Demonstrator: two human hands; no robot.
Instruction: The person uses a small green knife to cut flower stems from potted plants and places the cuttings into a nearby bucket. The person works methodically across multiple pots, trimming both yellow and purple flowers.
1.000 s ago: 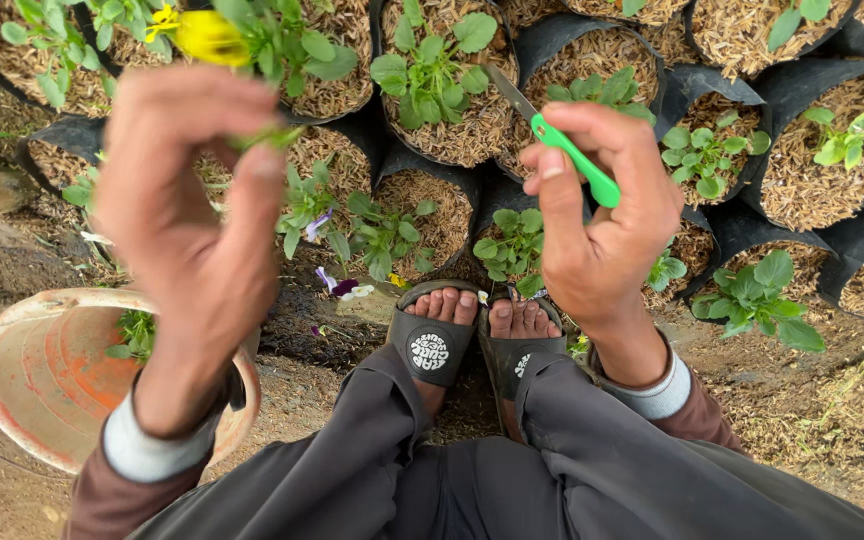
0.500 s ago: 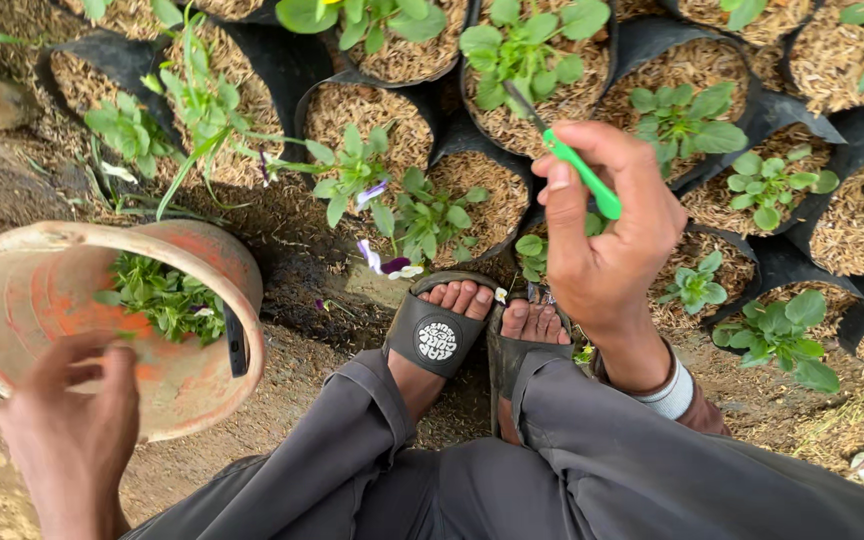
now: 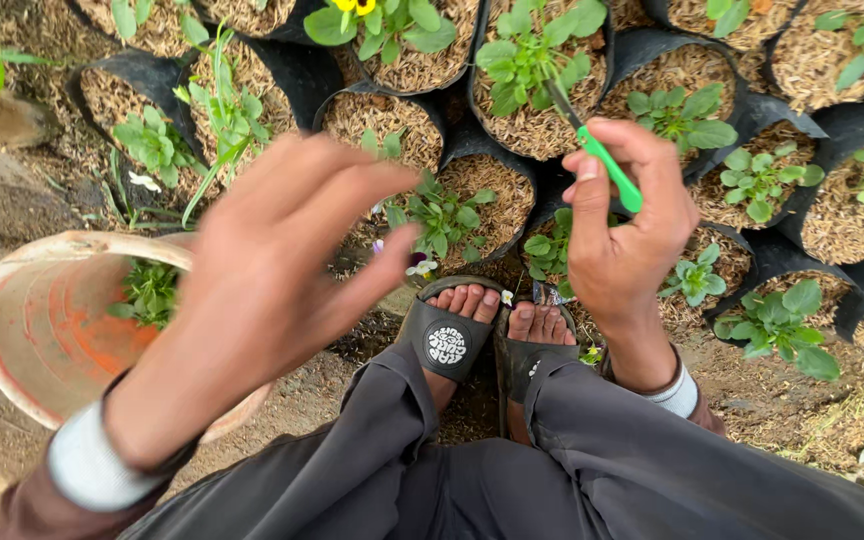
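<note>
Two hands: both raised over the knees, above rows of black grow bags [image 3: 512,70].
Right hand [image 3: 620,232]: fingers curled tight round the green handle of a small tool [image 3: 610,168]; its thin dark blade points up and away, toward a leafy seedling [image 3: 530,52].
Left hand [image 3: 287,268]: blurred, fingers spread wide and loose, holding nothing; it hangs in the air beside the bucket [image 3: 37,330].
Bucket: worn, orange inside, tipped toward the person on the bare soil at the left, with a clump of pulled green plants [image 3: 150,292] in it.
Tool, where: up in the right hand, over the bags just beyond the sandalled feet [image 3: 482,330].
Tool, handling: looks light and stiff, the plastic grip smooth; best held well down the handle as now, clear of the metal, which seems narrow enough to bend or prick.
Seedlings: soft, thin-stemmed, easily bruised; I would judge them best taken low at the base of the stem, close to the husk mulch.
Blooms: one yellow flower [image 3: 350,6] in a far bag, small pale ones near the toes.
</note>
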